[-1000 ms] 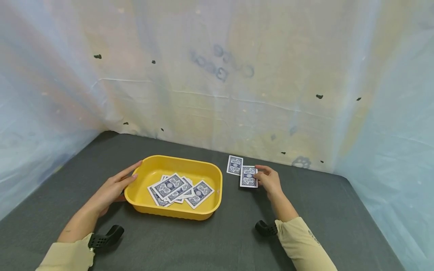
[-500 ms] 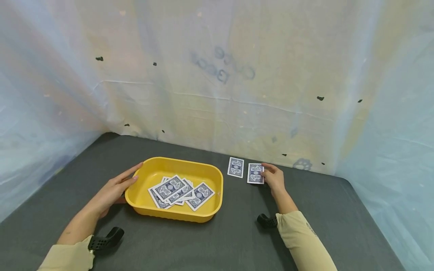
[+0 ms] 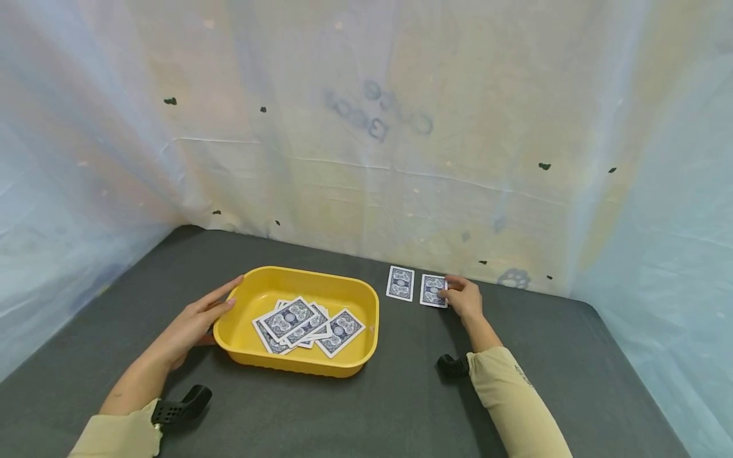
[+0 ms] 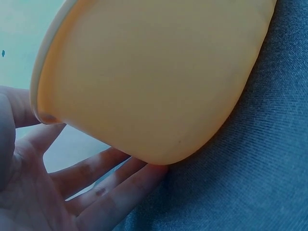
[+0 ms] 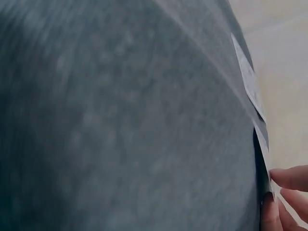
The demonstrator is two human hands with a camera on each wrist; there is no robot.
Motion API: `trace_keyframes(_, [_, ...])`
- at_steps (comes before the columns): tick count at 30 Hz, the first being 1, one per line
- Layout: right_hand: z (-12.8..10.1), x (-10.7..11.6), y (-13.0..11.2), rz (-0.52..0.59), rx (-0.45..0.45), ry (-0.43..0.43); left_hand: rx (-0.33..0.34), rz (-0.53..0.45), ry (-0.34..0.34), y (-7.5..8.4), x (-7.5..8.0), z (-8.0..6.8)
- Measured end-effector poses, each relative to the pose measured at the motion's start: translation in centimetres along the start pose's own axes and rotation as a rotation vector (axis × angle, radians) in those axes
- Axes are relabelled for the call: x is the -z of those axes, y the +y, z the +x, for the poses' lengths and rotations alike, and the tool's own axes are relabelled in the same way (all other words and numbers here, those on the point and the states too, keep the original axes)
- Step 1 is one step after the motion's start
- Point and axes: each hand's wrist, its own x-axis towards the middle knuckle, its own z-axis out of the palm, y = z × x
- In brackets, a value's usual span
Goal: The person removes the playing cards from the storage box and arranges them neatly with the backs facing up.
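Note:
In the head view, my left hand [image 3: 189,324] holds the left end of a yellow plastic tray [image 3: 252,357]. The left wrist view shows digits at the tray's rim [image 4: 38,91] and other fingers reaching under its bottom corner. Several blue-backed playing cards [image 3: 289,321] lie overlapping inside the tray, backs up. To the right, my right hand [image 3: 466,302] pinches the right edge of one playing card [image 3: 432,291]. In the right wrist view, thumb and fingers sit on both faces of this card [image 5: 263,149], over a dark shadow. Another card [image 3: 400,284] lies face down just left of it, apart.
A dark grey cloth [image 3: 389,407] covers the table. Pale plastic sheeting [image 3: 366,159] rises along the back edge and both sides. Black wrist mounts [image 3: 183,405] stick out inward from both beige sleeves [image 3: 515,401].
My right hand has carried its card to the right, away from the other card, so the two no longer touch. The left hand and tray have stayed in place.

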Motion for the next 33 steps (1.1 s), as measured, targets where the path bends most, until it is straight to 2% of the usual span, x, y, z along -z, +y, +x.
trace_keyframes(5, [0.0,0.11,0.09,-0.098,0.036,0.007,-0.005,0.001,0.001,-0.09,0.03,0.01])
trace_keyframes(14, [-0.19,-0.33,-0.25,-0.235,0.095,0.083,-0.009,0.014,0.002,-0.14,0.05,-0.1])
trace_keyframes(21, [-0.1,-0.47,-0.45,-0.232,0.057,0.136,0.0,0.003,0.007,-0.13,-0.11,-0.06])
trace_keyframes(29, [-0.4,-0.51,-0.7,-0.277,0.054,0.145,-0.005,0.009,0.009,0.03,-0.03,-0.11])
trace_keyframes(33, [-0.48,-0.63,-0.75,-0.246,0.043,0.149,0.001,0.013,0.008,0.12,0.11,-0.11])
